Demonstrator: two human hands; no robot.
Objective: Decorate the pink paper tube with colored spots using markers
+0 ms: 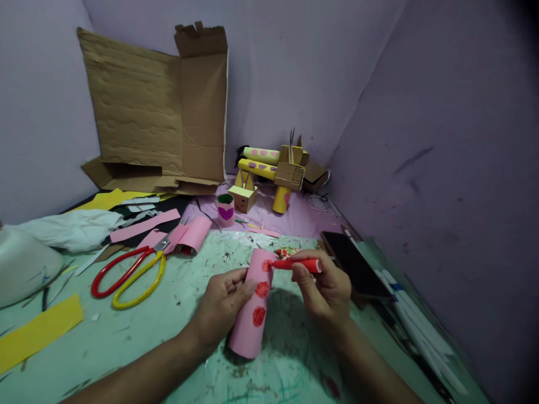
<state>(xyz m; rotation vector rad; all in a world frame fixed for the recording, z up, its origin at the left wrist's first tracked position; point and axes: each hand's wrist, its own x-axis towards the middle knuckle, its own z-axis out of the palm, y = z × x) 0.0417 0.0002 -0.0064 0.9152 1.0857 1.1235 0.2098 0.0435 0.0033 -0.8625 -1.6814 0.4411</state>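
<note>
A pink paper tube (248, 331) with three red spots down its side stands tilted just above the green tabletop, its top leaning away from me. My left hand (221, 303) grips it from the left, thumb on the front near the middle spot. In my right hand (326, 283) is a red marker (298, 265), pinched between thumb and fingers. The marker's tip touches the uppermost spot near the tube's top end.
Red-and-yellow scissors (161, 247) lie at the left beside a pink roll (196, 234) and paper scraps. A phone (356, 266) lies at the right. Behind are a small pink cup (226, 211), cardboard figures (289, 175) and a large opened cardboard box (138, 106).
</note>
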